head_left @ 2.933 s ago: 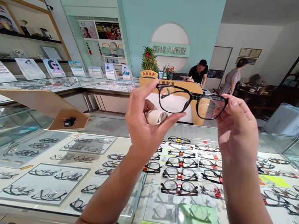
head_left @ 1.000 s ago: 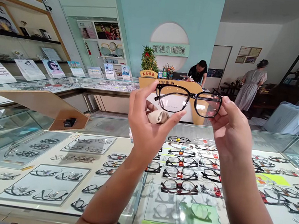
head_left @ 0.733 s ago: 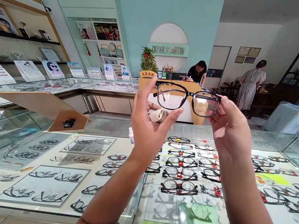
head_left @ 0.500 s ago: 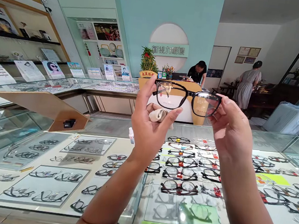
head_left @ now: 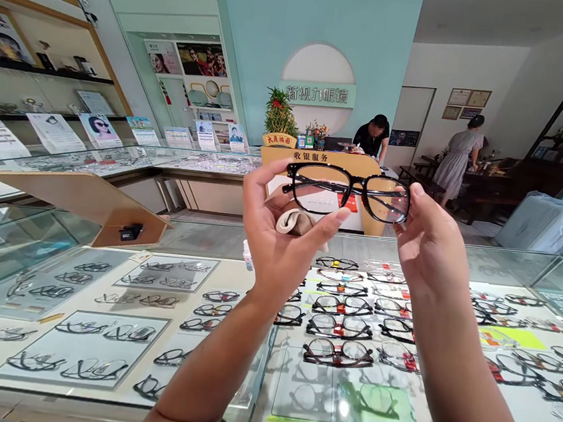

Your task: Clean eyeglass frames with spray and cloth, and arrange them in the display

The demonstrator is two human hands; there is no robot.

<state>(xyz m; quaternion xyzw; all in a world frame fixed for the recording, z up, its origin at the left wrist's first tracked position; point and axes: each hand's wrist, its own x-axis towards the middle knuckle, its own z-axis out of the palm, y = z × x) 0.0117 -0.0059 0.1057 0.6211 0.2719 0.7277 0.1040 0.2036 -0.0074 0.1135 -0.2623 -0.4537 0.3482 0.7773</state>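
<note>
A pair of black-framed eyeglasses (head_left: 358,180) is held up at chest height above the glass counter, front toward me. Through the lenses I see its dark temples folded across behind, and a red tag at the middle. My left hand (head_left: 278,244) is closed on the left end of the frame, its thumb by the lower rim near the bridge. A rolled beige cloth (head_left: 291,223) is tucked in the same palm. With thumb and fingers, my right hand (head_left: 433,244) pinches the right end of the frame; some of its fingertips are hidden.
Below lies a glass display case (head_left: 262,397) with rows of eyeglasses (head_left: 337,354). A wooden stand (head_left: 86,200) and a small white bottle (head_left: 248,256) are on the left. Behind are a cashier desk (head_left: 367,163), a person in black (head_left: 372,137) and another person in a light dress (head_left: 461,156).
The eyeglasses have come down slightly and tilted, so the folded temples and red tag now show behind the lenses. Both hands shifted a little left. The person in the dress moved left.
</note>
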